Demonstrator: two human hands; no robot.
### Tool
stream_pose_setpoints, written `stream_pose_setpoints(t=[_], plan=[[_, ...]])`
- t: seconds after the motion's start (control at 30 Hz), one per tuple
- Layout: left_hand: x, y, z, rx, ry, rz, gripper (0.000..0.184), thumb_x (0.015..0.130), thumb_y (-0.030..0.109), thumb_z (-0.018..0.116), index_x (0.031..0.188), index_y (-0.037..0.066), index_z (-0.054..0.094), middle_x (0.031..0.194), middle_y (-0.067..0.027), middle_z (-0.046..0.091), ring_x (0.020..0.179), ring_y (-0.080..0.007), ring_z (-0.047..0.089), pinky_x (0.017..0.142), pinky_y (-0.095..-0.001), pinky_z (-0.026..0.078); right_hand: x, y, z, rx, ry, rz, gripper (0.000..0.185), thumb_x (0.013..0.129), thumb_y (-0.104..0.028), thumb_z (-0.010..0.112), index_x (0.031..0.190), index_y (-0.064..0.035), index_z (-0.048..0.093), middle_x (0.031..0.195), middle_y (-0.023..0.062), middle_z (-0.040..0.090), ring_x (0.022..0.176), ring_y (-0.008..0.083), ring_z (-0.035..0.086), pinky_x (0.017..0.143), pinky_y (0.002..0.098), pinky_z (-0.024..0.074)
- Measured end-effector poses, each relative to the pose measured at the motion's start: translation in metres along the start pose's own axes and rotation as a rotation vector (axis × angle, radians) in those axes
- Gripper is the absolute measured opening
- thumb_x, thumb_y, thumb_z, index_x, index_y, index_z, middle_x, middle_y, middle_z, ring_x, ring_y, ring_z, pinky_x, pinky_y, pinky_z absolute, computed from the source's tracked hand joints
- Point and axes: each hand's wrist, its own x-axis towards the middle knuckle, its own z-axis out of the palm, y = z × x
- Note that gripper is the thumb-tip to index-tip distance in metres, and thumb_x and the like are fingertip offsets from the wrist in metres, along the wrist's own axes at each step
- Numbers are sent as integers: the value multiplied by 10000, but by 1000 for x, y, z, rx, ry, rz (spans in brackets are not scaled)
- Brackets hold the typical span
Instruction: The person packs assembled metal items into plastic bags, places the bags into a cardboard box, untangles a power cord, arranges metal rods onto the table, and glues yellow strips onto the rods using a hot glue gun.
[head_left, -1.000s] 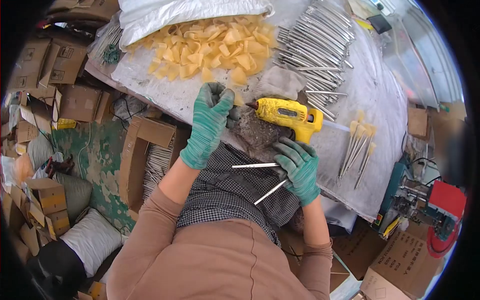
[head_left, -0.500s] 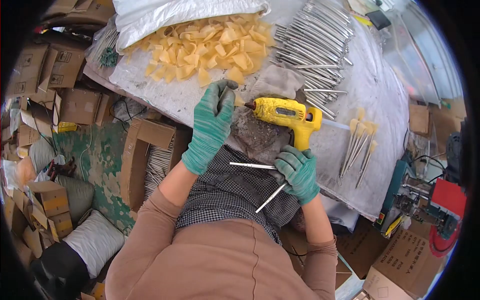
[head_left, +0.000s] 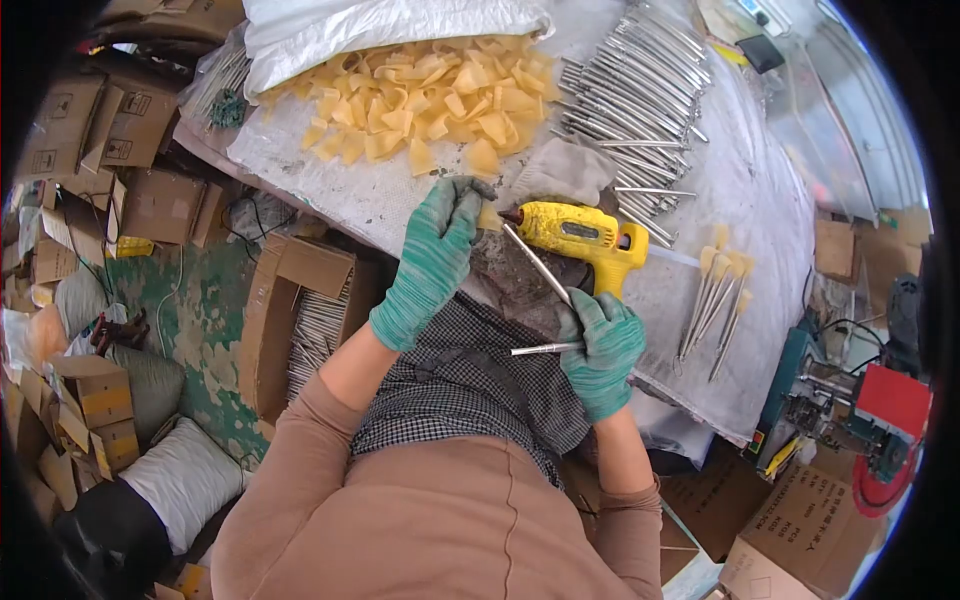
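Note:
My left hand [head_left: 432, 262], in a green glove, pinches a small amber plastic piece [head_left: 489, 217] at the nozzle of a yellow glue gun [head_left: 568, 229]. The gun lies on a dirty grey cloth [head_left: 510, 283] at the table edge. My right hand [head_left: 605, 358], gloved alike, is closed on two metal rods. One rod [head_left: 537, 262] slants up so that its tip is close to the amber piece and the nozzle; whether they touch I cannot tell. The other rod [head_left: 545, 349] points left, below the first. The fingertips of my left hand partly hide the amber piece.
Amber pieces [head_left: 430, 100] spill from a white sack [head_left: 380, 35] at the back. Metal rods [head_left: 640, 90] lie in rows to their right. Several amber-tipped rods [head_left: 712, 305] lie at right. A carton of rods [head_left: 262, 340] stands lower left, a red-topped machine [head_left: 893, 397] at right.
My right hand has turned the rods: one now slants up to the amber piece, where before it lay lower. The glue gun and left hand have shifted slightly in view.

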Motion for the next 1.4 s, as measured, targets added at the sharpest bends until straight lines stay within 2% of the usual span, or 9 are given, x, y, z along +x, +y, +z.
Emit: stream_pose_setpoints(t=[0.37, 0.57, 0.67, 0.73, 0.8, 0.97, 1.2, 1.33, 1.4], plan=[[-17, -2, 19, 434, -12, 390, 161, 964, 89, 434, 1044, 9, 549, 805, -57, 553, 746, -100, 520, 691, -241, 455, -5, -12, -6, 118, 35, -49, 185, 703, -127, 718, 836, -58, 611, 622, 84, 522, 537, 289, 534, 488, 394, 397], [-20, 2, 17, 510, -235, 414, 188, 957, 80, 442, 1094, 10, 549, 784, -46, 545, 732, -110, 521, 686, -242, 454, -20, 5, -3, 114, 55, 28, 159, 736, -138, 704, 852, -72, 619, 659, 90, 548, 564, 296, 546, 508, 381, 423], [-1, 10, 6, 481, -53, 281, 227, 951, 73, 446, 1144, 17, 552, 786, -43, 523, 731, -112, 508, 696, -238, 446, -38, 26, -14, -19, 163, -1, 204, 757, -139, 693, 932, -61, 620, 686, 78, 555, 584, 270, 556, 528, 376, 441], [26, 13, -13, 607, 24, 315, 293, 908, 37, 480, 1188, 69, 560, 823, -69, 535, 769, -165, 547, 726, -275, 462, -49, 47, -25, -5, 169, 388, 265, 775, -111, 674, 1013, -32, 590, 821, 113, 567, 700, 254, 576, 618, 370, 466], [59, 0, -26, 1283, -24, 732, 365, 841, 34, 562, 1193, 129, 571, 926, -103, 542, 860, -253, 573, 757, -338, 481, -53, 69, -33, -87, 232, 441, 294, 789, -101, 657, 1054, -11, 568, 898, 135, 552, 766, 260, 570, 679, 367, 467], [83, -3, -24, 1403, -131, 509, 334, 785, 78, 639, 1109, 143, 589, 1031, -120, 522, 974, -310, 545, 824, -401, 469, -60, 87, -43, -270, 303, 627, 351, 824, -75, 604, 1147, 35, 520, 1085, 181, 494, 927, 301, 538, 837, 373, 451], [82, -13, -39, 1420, -107, 690, 198, 832, 145, 603, 1019, 85, 581, 1037, -121, 552, 991, -313, 537, 847, -412, 446, -12, 34, -24, 128, 41, -191, 234, 871, -280, 579, 1037, -118, 610, 1005, 65, 624, 930, 270, 612, 791, 387, 485], [71, -16, -40, 1334, 10, 834, 164, 888, 120, 531, 1037, 73, 581, 949, -108, 581, 881, -260, 576, 792, -360, 468, -2, 34, 1, 204, -97, -380, 204, 824, -271, 600, 954, -114, 601, 1084, 50, 627, 1015, 253, 609, 822, 408, 482], [46, -3, -31, 800, 6, 556, 176, 922, 76, 471, 1052, 54, 588, 855, -88, 581, 740, -196, 574, 719, -298, 475, -3, 33, 2, 188, -129, -394, 233, 784, -251, 616, 968, -110, 593, 1079, 53, 635, 1037, 252, 609, 838, 417, 481]])
